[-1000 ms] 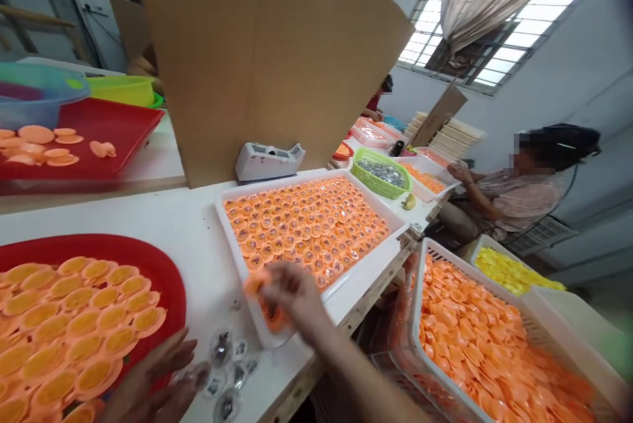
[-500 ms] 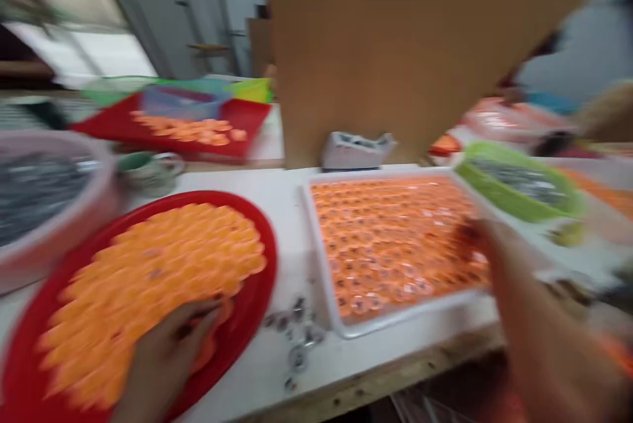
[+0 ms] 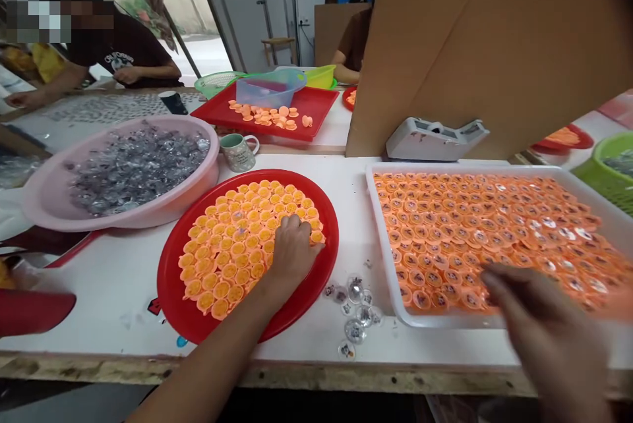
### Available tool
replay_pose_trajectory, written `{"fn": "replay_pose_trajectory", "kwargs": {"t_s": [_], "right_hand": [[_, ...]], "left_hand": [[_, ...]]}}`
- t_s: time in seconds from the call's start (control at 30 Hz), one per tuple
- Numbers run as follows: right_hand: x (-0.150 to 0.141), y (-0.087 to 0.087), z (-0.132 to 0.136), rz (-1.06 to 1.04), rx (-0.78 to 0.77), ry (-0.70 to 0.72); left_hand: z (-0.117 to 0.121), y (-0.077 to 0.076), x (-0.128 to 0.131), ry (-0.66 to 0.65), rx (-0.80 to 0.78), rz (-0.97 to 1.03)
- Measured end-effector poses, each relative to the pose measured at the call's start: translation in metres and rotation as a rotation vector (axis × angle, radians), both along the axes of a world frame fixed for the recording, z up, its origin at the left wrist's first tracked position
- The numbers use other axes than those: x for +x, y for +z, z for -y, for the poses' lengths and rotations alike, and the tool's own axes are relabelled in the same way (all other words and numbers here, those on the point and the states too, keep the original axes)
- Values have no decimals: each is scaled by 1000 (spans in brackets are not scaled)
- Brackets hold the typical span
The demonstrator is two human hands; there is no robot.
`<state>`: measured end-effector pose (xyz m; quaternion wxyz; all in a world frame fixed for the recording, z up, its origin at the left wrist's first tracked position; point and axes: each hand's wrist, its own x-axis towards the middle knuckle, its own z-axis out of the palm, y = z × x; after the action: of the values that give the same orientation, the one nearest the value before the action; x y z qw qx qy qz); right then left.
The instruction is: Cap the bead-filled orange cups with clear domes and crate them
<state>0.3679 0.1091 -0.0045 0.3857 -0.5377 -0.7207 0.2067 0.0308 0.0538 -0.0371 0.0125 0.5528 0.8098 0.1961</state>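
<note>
My left hand (image 3: pixel 295 248) is over the right side of a round red tray (image 3: pixel 330 238), its fingers curled down among small orange discs with yellow centres (image 3: pixel 232 248). Whatever those fingers hold is hidden beneath them. My right hand (image 3: pixel 548 324), partly blurred, is above the front of a white rectangular tray (image 3: pixel 445 321); thumb and fingers are pressed together, and I cannot make out anything between them. Rows of orange discs with clear printed caps (image 3: pixel 445 232) fill this tray. Several loose clear domed caps (image 3: pixel 356 329) lie on the table between the trays.
A pink basin (image 3: pixel 202 176) of clear caps stands left, beside a mug (image 3: pixel 239 153). Behind are a red tray (image 3: pixel 316 126) with orange pieces, a cardboard panel (image 3: pixel 445 47) and a white holder (image 3: pixel 435 141). A person in a dark shirt (image 3: pixel 143 47) sits across the table.
The view has swung left, so the trays appear further right. My left hand stays at the red tray's right side. My right hand has moved from the white tray's right side to its front.
</note>
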Motion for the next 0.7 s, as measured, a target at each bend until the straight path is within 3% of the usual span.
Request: {"fn": "replay_pose_trajectory", "kwargs": {"t_s": [0.03,0.1,0.2,0.3,0.5,0.7], "right_hand": [[-13,-7,22,22,-13,56],[-46,-18,63,-17,-30,305],[-91,-27,96,-70,-94,548],[-122,-30,93,-40,-120,552],[-162,-24,62,51,-52,497],[-147,-23,68,107,-55,381]], "left_hand": [[-3,-2,0,-6,-1,-26],[-6,-7,-2,-9,4,-66],[-5,-11,-3,-24,15,-92],[-3,-13,-3,-41,26,-88],[1,-11,1,-35,43,-54],[8,-6,3,-65,38,26]]}}
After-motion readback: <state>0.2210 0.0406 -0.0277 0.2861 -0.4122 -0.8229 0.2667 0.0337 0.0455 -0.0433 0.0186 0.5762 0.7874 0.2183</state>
